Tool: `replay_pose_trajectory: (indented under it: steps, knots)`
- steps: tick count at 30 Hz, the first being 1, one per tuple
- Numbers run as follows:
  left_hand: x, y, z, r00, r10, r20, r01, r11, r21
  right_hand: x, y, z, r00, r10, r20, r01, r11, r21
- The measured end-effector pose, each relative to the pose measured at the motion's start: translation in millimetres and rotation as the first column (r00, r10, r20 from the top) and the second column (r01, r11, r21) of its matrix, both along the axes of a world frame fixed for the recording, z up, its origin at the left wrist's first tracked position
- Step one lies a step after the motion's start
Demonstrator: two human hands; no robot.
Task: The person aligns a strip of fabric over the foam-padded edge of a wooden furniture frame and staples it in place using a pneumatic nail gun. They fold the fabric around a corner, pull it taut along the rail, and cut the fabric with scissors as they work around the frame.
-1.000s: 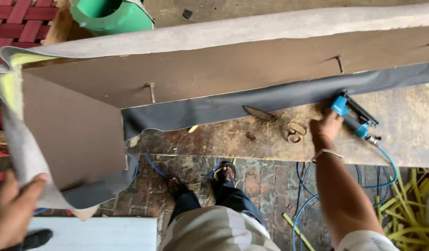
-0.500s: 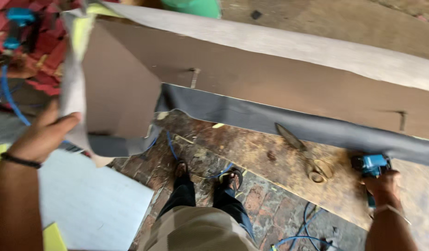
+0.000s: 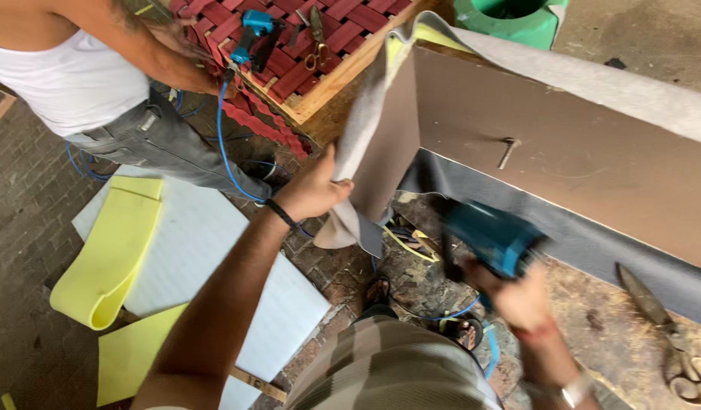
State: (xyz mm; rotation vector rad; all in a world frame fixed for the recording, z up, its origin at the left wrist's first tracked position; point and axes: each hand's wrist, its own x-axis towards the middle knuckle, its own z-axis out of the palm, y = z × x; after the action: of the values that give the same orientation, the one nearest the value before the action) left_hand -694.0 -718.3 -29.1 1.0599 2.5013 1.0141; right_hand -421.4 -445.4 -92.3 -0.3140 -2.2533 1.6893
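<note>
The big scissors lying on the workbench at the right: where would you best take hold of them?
By the looped handles at the near end of the scissors, coming from the person's side of the workbench. The blades point away toward the grey fabric, so the handles are the closer, blunt end, and nothing lies over them.

upholstery workshop: foam sheets (image 3: 111, 258), shears (image 3: 658, 315), webbed frame (image 3: 320, 45), air hoses (image 3: 225, 144).
</note>
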Motion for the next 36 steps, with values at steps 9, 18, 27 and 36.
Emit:
replay_pose_trajectory:
  steps: [9,18,27,36]
  knots:
    - [14.1,5.0,21.0,0.987,0.018,0.157,0.027,0.960,-0.278,-96.8,-70.7,13.6,0.983,0.108,-0.149,-0.167,0.863,-0.478]
    - [-13.0,-2.0,29.1,0.944,-0.302,0.135,0.324,0.763,-0.559,-88.1,-71.1,12.1,0.969,0.228,-0.095,-0.245,0.834,-0.494]
    - [-7.3,-4.4,36.5,0.981,-0.167,0.094,0.191,0.806,-0.561,-95.7,-27.0,-16.6,0.848,0.187,0.496,-0.230,0.973,0.026]
    - [1.7,-10.5,23.5,0.968,-0.121,0.221,0.134,0.990,-0.045,-55.1,52.0,-132.6,0.828,-0.328,0.454,-0.068,0.745,0.663]
